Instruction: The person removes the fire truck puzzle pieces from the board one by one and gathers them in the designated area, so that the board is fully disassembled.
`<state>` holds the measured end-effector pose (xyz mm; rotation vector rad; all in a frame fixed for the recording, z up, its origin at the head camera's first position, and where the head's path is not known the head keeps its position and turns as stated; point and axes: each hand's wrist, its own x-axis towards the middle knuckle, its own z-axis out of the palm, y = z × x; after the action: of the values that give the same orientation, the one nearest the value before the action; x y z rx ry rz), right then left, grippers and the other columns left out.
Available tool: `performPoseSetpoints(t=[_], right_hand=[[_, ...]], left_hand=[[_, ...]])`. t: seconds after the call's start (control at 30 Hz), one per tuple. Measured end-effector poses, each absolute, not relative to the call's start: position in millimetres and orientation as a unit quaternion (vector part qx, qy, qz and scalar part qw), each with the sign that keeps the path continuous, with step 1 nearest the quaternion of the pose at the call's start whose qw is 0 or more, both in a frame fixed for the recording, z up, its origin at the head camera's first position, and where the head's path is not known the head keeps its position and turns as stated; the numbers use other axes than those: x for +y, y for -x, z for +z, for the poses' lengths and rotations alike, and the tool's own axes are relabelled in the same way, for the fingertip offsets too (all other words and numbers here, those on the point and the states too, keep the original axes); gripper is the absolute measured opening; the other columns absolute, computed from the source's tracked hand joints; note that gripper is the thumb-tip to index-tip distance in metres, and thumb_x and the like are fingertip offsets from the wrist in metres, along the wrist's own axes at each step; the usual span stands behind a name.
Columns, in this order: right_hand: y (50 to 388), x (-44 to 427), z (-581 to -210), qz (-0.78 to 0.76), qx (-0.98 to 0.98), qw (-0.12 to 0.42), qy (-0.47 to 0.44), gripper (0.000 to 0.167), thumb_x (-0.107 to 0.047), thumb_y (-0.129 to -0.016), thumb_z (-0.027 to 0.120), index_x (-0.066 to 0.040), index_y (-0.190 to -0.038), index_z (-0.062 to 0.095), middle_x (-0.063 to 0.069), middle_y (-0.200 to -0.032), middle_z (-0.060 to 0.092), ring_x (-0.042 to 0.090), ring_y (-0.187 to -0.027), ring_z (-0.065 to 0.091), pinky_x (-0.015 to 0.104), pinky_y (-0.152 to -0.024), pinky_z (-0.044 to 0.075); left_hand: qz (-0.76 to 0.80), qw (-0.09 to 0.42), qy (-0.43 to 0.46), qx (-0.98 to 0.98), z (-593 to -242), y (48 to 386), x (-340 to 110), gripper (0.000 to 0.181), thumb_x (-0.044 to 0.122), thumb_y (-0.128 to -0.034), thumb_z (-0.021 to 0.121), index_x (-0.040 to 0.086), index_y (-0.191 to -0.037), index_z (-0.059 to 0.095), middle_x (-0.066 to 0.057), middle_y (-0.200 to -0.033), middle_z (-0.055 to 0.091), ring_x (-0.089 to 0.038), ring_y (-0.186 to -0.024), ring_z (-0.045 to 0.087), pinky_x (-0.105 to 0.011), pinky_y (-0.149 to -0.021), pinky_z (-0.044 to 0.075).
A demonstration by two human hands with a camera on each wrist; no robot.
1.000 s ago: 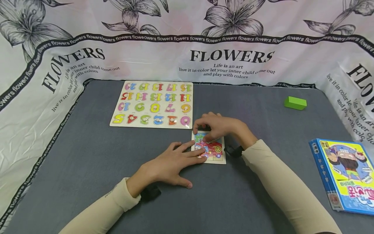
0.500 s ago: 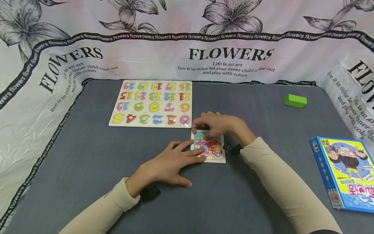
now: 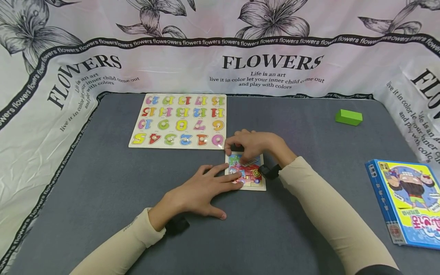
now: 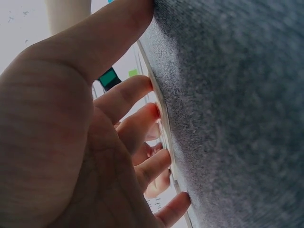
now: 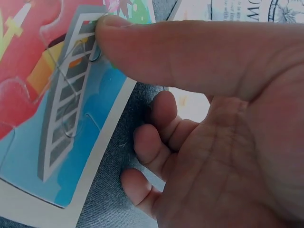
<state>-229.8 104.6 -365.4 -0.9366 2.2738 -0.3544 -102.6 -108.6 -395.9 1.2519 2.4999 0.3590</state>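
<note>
A small jigsaw puzzle [image 3: 253, 179] in a pale frame lies on the grey table, its picture a red vehicle with a ladder. My left hand [image 3: 201, 194] is spread from the left, with fingertips resting on the puzzle's left part and the thumb out on the cloth. Over the far edge, my right hand [image 3: 256, 145] grips the puzzle. Its thumb [image 5: 137, 52] presses on the picture beside the printed ladder [image 5: 71, 95], while the index finger reaches the far left corner. The other right fingers curl beyond the edge; the index tip is hidden in the right wrist view.
A number board [image 3: 178, 119] with several coloured numerals lies behind the puzzle to the left. A green block [image 3: 348, 117] sits at the back right. Nearer, on the right, is a blue and yellow box [image 3: 409, 202]. A flower-printed cloth [image 3: 172, 72] borders the table's far side.
My right wrist has shifted slightly to the left, and more of the ladder picture shows beside the thumb. The left hand stays in place on the puzzle.
</note>
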Motion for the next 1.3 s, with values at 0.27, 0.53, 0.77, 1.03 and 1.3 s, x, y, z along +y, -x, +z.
performPoseSetpoints(t=[0.27,0.53,0.77,1.03,1.3], right_hand=[[231.0,105.5,-367.9,-0.148,0.86,0.328,0.363,0.032,-0.007,-0.083,0.078,-0.026,-0.102,0.06,0.005,-0.108,0.052,0.026,-0.105,0.041,0.052,-0.097,0.03],[227.0,129.5,-385.3,-0.262,0.842,0.277,0.382,0.041,-0.013,-0.088,0.075,-0.026,-0.126,0.065,0.004,-0.113,0.056,0.023,-0.104,0.043,0.042,-0.089,0.033],[211.7,142.2,-400.8,-0.302,0.853,0.193,0.381,0.038,-0.015,-0.09,0.076,-0.024,-0.127,0.073,-0.001,-0.108,0.062,0.019,-0.096,0.043,0.039,-0.085,0.028],[208.4,145.4,-410.5,-0.327,0.85,0.179,0.372,0.036,-0.014,-0.092,0.074,-0.023,-0.127,0.074,-0.001,-0.107,0.063,0.018,-0.096,0.041,0.04,-0.084,0.023],[205.2,146.7,-413.8,-0.345,0.847,0.162,0.371,0.035,-0.012,-0.093,0.073,-0.021,-0.127,0.074,0.0,-0.104,0.062,0.019,-0.095,0.04,0.041,-0.083,0.021]], left_hand=[[0.124,0.153,-0.445,0.874,-395.4,102.0,-108.2,0.091,0.059,-0.083,0.078,0.028,-0.159,0.038,0.008,-0.17,0.025,-0.032,-0.159,0.015,-0.058,-0.12,0.021],[0.126,0.152,-0.447,0.873,-395.2,101.8,-108.6,0.09,0.058,-0.0835,0.077,0.027,-0.159,0.038,0.007,-0.17,0.025,-0.031,-0.159,0.015,-0.058,-0.119,0.021],[0.123,0.154,-0.446,0.873,-394.5,100.9,-107.4,0.09,0.058,-0.0835,0.078,0.027,-0.159,0.038,0.008,-0.17,0.025,-0.032,-0.159,0.014,-0.058,-0.119,0.021],[0.121,0.155,-0.443,0.875,-395.0,100.9,-107.4,0.09,0.058,-0.0835,0.077,0.028,-0.159,0.038,0.007,-0.17,0.025,-0.031,-0.159,0.014,-0.058,-0.119,0.021],[0.113,0.167,-0.436,0.877,-392.9,100.4,-107.0,0.09,0.06,-0.0838,0.076,0.03,-0.159,0.037,0.002,-0.172,0.019,-0.03,-0.16,0.012,-0.059,-0.12,0.021]])
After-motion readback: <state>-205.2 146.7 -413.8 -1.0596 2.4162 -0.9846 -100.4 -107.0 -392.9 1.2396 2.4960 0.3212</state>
